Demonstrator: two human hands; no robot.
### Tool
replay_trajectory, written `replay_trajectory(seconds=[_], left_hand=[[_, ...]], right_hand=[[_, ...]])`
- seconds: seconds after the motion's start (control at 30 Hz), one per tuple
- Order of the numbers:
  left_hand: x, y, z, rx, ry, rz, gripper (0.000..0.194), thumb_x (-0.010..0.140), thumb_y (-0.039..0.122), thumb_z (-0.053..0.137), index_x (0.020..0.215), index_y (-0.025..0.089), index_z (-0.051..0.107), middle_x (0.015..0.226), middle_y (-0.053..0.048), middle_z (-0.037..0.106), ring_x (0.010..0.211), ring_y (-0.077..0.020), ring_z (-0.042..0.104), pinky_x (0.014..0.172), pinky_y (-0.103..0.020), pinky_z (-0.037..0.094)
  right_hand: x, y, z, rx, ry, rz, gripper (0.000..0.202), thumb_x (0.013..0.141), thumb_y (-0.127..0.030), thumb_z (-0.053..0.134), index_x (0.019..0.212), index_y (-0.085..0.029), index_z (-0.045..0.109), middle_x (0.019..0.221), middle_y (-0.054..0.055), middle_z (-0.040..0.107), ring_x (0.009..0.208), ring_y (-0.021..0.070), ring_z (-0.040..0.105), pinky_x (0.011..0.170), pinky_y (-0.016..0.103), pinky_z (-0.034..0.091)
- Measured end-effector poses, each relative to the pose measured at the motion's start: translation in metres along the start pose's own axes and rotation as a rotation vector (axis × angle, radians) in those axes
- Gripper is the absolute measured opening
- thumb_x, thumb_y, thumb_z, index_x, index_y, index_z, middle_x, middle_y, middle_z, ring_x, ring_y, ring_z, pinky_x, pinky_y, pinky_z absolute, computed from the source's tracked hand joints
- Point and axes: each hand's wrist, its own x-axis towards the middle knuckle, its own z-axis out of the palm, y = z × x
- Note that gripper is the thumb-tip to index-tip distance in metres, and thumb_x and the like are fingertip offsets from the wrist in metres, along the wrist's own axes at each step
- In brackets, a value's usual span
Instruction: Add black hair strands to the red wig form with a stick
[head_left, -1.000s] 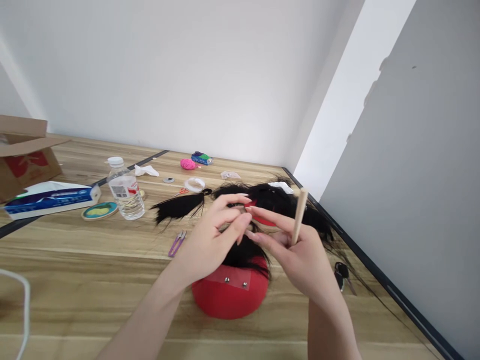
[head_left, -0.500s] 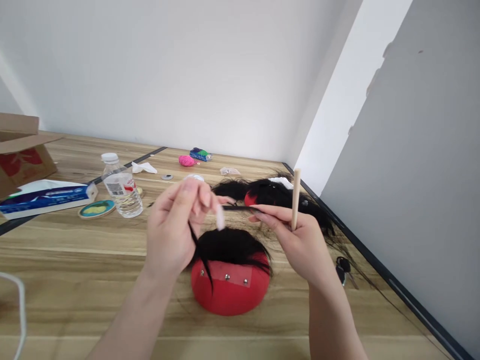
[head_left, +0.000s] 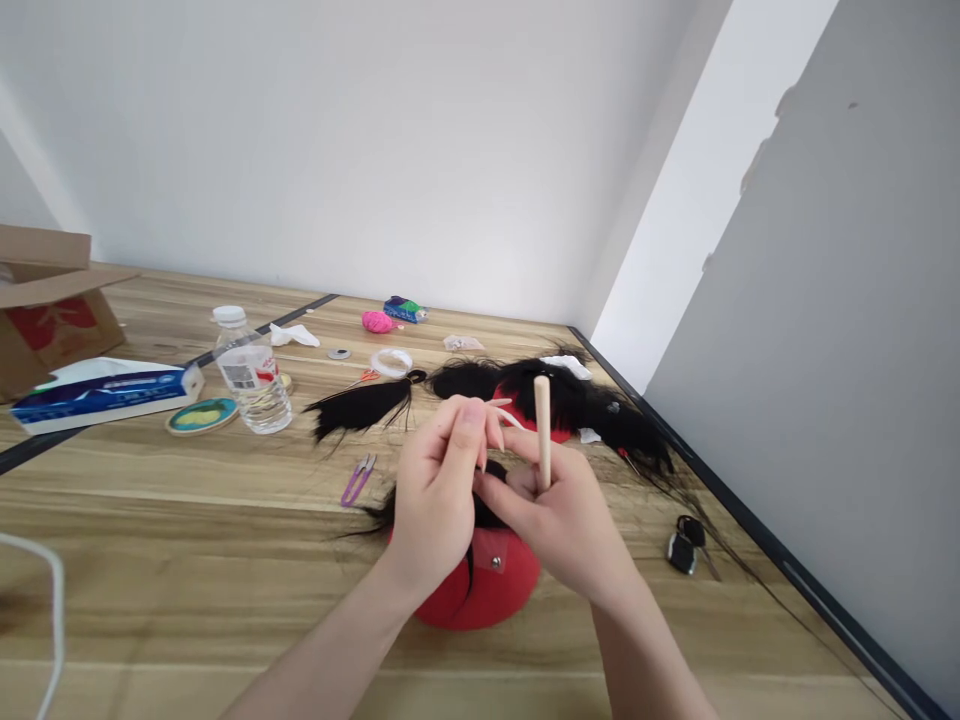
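Observation:
Above a red dome-shaped cushion (head_left: 480, 592) with black hair on it, my two hands meet at the fingertips. My left hand (head_left: 442, 485) is closed in a pinch on a thin strand of black hair, whose end hangs down over the cushion. My right hand (head_left: 559, 505) holds a pale wooden stick (head_left: 543, 430) upright, and its thumb and index finger touch the left fingertips. A clear strip with a metal pin (head_left: 496, 563) lies on the cushion, partly hidden by my left hand. The hair between the fingertips is mostly hidden.
Behind are a black hair bundle (head_left: 364, 405), more hair around a second red cushion (head_left: 562, 433) and purple snips (head_left: 358, 481). Further left stand a water bottle (head_left: 255, 375), a blue box (head_left: 105, 397) and a cardboard box (head_left: 67, 325). Keys (head_left: 683, 550) lie right, a white cable (head_left: 56, 610) left.
My left hand has moved right and my right hand has moved left, so their fingertips now meet. The strand that was stretched between them is no longer visible there; the hair bundle and snips are uncovered.

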Motion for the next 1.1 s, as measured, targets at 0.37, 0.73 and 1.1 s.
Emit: replay_trajectory(seconds=[0.37, 0.73, 1.1], left_hand=[[0.020, 0.010, -0.023, -0.310, 0.092, -0.105, 0.038, 0.091, 0.028, 0.055, 0.056, 0.016, 0.044, 0.066, 0.002, 0.046, 0.048, -0.0057, 0.041, 0.043, -0.019, 0.039], [0.026, 0.010, -0.033, -0.227, 0.156, -0.060, 0.038, 0.086, 0.028, 0.061, 0.052, 0.017, 0.048, 0.066, 0.001, 0.052, 0.081, -0.0158, 0.064, 0.092, -0.031, 0.049], [0.014, 0.003, -0.012, -0.250, -0.016, -0.198, 0.041, 0.089, 0.032, 0.055, 0.052, 0.018, 0.046, 0.070, -0.002, 0.054, 0.088, -0.0184, 0.062, 0.071, -0.024, 0.047]], right_hand=[[0.002, 0.009, -0.022, -0.048, 0.120, 0.023, 0.015, 0.080, -0.023, 0.067, 0.089, -0.024, 0.079, 0.089, 0.003, 0.078, 0.086, 0.0232, 0.072, 0.076, 0.033, 0.058], [0.001, 0.006, -0.011, 0.077, 0.124, -0.036, 0.017, 0.075, -0.027, 0.074, 0.090, -0.019, 0.077, 0.095, 0.005, 0.073, 0.051, 0.0082, 0.052, 0.045, 0.023, 0.044], [0.002, 0.007, 0.007, 0.067, 0.118, -0.052, 0.021, 0.078, -0.023, 0.067, 0.097, -0.021, 0.076, 0.076, 0.001, 0.064, 0.043, 0.0034, 0.022, 0.039, 0.021, 0.022]])
